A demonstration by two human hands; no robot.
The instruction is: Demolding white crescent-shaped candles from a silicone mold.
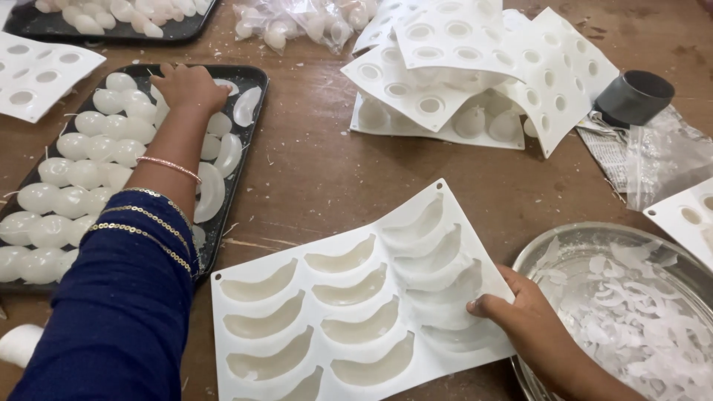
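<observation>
Hands are split rn: left hand [189, 85] reaches over the black tray [252, 78], fingers curled down on a white crescent piece [226, 87] near the far end, w/ rows of white oval pieces [74, 174] beside it. Right hand [520, 312] pinches the edge of the white crescent mould [349, 304] on the wooden table [312, 171], next to a metal plate [549, 249] of white scraps.

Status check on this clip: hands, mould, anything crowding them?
Left hand reaching over black tray, on a white moulded piece. Right hand gripping crescent mould sheet, several cavities filled. Metal plate of scraps beside right hand.
</observation>
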